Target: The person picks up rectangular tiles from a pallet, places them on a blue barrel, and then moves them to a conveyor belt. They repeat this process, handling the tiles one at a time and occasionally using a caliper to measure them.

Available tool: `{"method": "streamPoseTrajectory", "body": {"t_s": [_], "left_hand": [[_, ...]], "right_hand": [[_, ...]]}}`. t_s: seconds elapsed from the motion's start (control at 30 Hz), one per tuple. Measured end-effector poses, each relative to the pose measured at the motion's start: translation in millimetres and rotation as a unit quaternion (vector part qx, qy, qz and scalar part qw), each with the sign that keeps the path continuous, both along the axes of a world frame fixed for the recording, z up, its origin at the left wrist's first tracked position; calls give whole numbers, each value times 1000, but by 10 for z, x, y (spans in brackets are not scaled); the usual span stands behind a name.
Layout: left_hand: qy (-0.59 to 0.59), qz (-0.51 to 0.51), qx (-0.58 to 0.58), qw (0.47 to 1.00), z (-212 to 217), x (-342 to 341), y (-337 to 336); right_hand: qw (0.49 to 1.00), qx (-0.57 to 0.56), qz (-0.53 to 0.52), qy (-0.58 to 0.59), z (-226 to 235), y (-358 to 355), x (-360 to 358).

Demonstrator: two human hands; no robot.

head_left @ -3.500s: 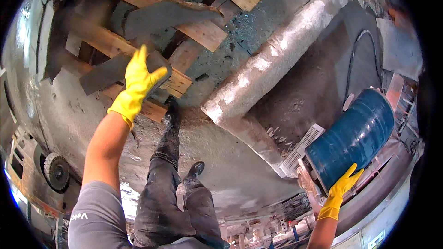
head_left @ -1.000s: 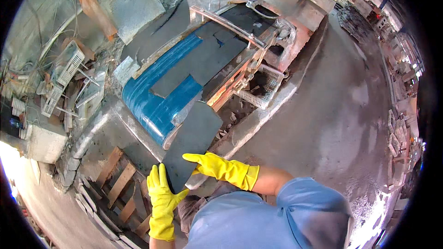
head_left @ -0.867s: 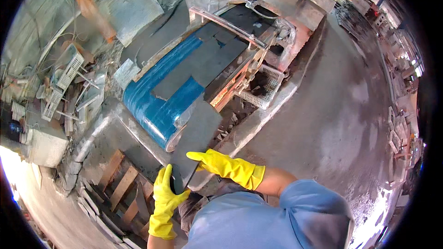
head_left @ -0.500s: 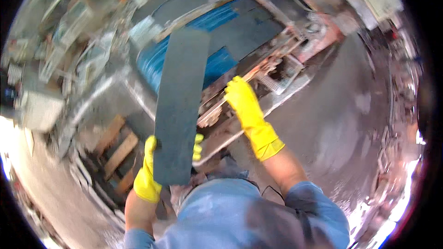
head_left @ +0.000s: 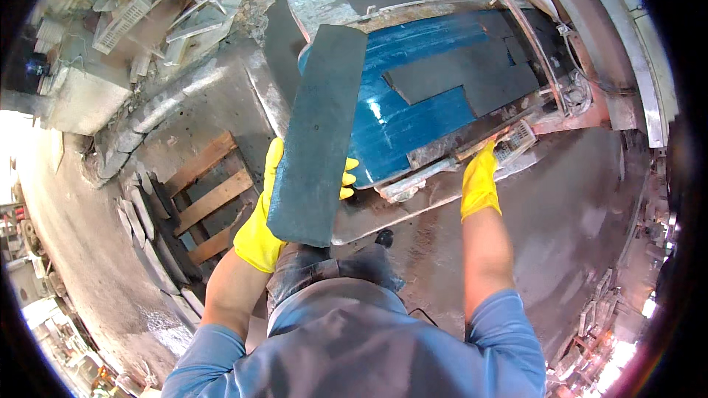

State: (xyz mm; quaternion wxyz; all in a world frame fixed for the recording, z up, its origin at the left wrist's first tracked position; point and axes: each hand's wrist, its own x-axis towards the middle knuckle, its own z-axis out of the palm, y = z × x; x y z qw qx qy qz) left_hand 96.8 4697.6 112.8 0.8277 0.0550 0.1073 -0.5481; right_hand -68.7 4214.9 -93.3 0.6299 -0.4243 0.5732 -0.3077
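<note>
Dark slab (head_left: 318, 133): 1 long flat piece, held broad face up toward the camera, ahead of the wearer and left of mid-view. Long axis runs away from the body, the far end leaning a little to the right. Left hand (head_left: 259, 232) is the nearer of the 2 and has it by the near half: glove wrapped across the width from beneath, thumb side along the left edge, fingertips showing past the right edge. Right hand (head_left: 481, 180) is well apart, off to the right by the rail (head_left: 483, 146) of the machine, near the white crate (head_left: 516, 141); no slab in it; finger spread and contact with the rail cannot be told. Key relation: the slab's axis lies steeply across that of the blue belt (head_left: 376, 121), which runs left to right, rising toward the right. The slab's far half overlaps the belt's left end in view; touching or above it, unclear. Flat dark pieces (head_left: 472, 74) lie farther right on the belt.
</note>
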Motion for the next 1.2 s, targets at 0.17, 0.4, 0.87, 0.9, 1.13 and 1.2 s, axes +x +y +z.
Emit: {"method": "streamPoseTrajectory", "body": {"t_s": [0.17, 0.4, 0.87, 0.9, 1.13, 1.2], "left_hand": [[-126, -75, 169, 975, 200, 415, -73], [-594, -119, 428, 670, -86, 1475, -1089], [-880, -77, 457, 104, -784, 2182, -3464], [-881, -83, 453, 106, -840, 2171, -3549], [-906, -68, 405, 100, -1080, 2228, -3825], [-905, -75, 408, 96, -1060, 2229, -3862]], "right_hand": [[911, -113, -88, 388, -181, 254, 675], [857, -98, -153, 482, 525, 460, 1114], [853, -53, -180, 486, 529, 449, 1111], [852, -48, -176, 491, 550, 448, 1115], [849, -23, -173, 499, 576, 448, 1182], [851, -23, -167, 497, 602, 445, 1164]]}}
